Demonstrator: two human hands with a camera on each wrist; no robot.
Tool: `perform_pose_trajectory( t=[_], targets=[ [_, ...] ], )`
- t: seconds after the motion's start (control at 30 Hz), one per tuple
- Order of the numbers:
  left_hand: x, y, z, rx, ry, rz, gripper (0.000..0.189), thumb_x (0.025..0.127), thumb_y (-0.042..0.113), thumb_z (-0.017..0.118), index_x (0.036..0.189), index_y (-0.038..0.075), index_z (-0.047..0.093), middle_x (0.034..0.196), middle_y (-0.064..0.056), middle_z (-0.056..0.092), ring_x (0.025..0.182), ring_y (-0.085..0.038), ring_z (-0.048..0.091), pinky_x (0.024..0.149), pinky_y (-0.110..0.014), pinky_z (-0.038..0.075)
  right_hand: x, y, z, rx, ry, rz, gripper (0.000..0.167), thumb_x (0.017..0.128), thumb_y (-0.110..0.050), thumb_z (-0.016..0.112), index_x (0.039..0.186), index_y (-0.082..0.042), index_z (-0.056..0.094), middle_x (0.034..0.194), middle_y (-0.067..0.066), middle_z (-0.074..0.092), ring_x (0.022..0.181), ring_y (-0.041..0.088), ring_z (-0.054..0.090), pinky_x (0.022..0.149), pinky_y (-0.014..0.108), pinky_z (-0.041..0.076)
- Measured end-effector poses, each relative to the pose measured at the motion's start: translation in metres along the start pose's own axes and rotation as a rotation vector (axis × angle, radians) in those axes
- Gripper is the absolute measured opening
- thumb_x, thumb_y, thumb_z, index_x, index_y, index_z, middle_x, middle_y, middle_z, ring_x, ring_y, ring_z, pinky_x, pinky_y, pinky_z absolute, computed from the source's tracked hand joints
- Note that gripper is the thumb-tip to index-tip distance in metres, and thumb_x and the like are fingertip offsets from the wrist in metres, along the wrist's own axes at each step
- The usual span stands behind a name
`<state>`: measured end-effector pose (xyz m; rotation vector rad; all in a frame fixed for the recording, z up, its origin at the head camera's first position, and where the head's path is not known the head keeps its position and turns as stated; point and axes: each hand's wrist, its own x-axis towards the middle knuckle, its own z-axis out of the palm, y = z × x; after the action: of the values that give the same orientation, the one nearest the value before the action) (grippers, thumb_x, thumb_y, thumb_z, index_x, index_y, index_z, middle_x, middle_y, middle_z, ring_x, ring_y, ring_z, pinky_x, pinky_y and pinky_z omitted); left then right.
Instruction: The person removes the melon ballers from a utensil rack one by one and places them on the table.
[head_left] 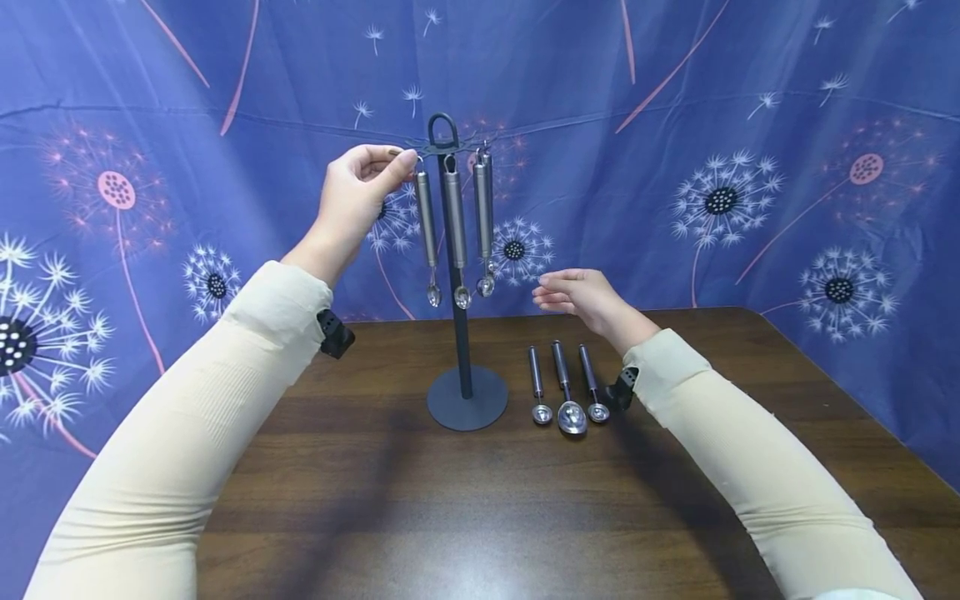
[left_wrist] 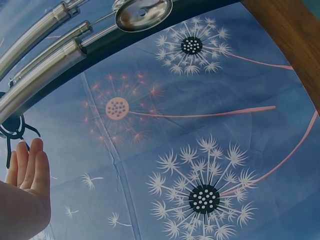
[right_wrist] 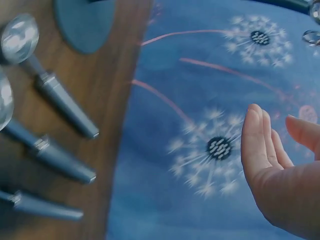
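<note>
A dark metal stand (head_left: 462, 333) carries several steel melon ballers by their top loops. My left hand (head_left: 367, 187) is at the stand's left hook, thumb and fingers pinching the top end of the leftmost melon baller (head_left: 425, 221); the exact contact is partly hidden by the thumb. In the left wrist view the fingers of the left hand (left_wrist: 31, 175) reach up to the hook, and a hanging scoop (left_wrist: 143, 14) shows a small hole. My right hand (head_left: 581, 298) hovers above the table with fingers extended and holds nothing; the right wrist view shows the same hand (right_wrist: 280, 165).
Three more melon ballers lie side by side right of the stand's round base (head_left: 480, 404): a small one (head_left: 536, 383), one with a larger oval scoop (head_left: 572, 417) and another small one (head_left: 592, 383). A blue dandelion-print curtain (head_left: 570, 75) hangs behind the wooden table (head_left: 480, 517).
</note>
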<state>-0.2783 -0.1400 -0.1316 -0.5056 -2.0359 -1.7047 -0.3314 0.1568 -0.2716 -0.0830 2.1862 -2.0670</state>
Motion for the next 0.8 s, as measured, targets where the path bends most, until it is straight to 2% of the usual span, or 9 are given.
perform_pose_trajectory(
  t=[0.2,0.43,0.6,0.8],
  targets=[
    [0.0,0.002,0.0,0.019,-0.002,-0.005,0.032,0.088,0.032,0.072,0.11,0.01,0.064,0.092,0.008,0.068,0.096,-0.01,0.063,0.092,-0.027,0.048,-0.001,-0.026,0.02,0.079,0.0,-0.053,0.04,0.094,-0.019,0.065,0.128,0.0,0.056,0.096,0.007,0.073,0.086,0.015,0.072,0.099,0.037,0.053],
    [0.001,0.005,-0.002,0.009,0.0,-0.031,0.031,0.086,0.031,0.075,0.107,0.011,0.065,0.089,0.007,0.069,0.093,-0.011,0.065,0.09,-0.026,0.05,0.0,-0.046,0.038,0.083,-0.079,-0.159,0.048,0.094,-0.023,0.064,0.136,-0.003,0.052,0.128,0.015,0.062,0.112,0.021,0.064,0.106,0.035,0.048],
    [0.001,0.007,-0.005,0.039,-0.003,-0.023,0.032,0.085,0.032,0.076,0.108,0.011,0.067,0.089,0.007,0.069,0.095,-0.012,0.064,0.091,-0.026,0.049,0.003,-0.054,0.047,0.097,-0.159,-0.217,0.043,0.097,-0.018,0.059,0.137,-0.004,0.051,0.136,0.015,0.056,0.125,0.024,0.056,0.111,0.036,0.043],
    [-0.001,0.009,-0.009,0.088,-0.026,-0.012,0.035,0.086,0.032,0.074,0.113,0.01,0.067,0.092,0.008,0.067,0.099,-0.011,0.063,0.099,-0.028,0.048,0.006,-0.056,0.054,0.148,-0.195,-0.236,0.043,0.098,-0.015,0.056,0.139,-0.004,0.05,0.137,0.016,0.055,0.125,0.024,0.055,0.107,0.033,0.046]
  ],
)
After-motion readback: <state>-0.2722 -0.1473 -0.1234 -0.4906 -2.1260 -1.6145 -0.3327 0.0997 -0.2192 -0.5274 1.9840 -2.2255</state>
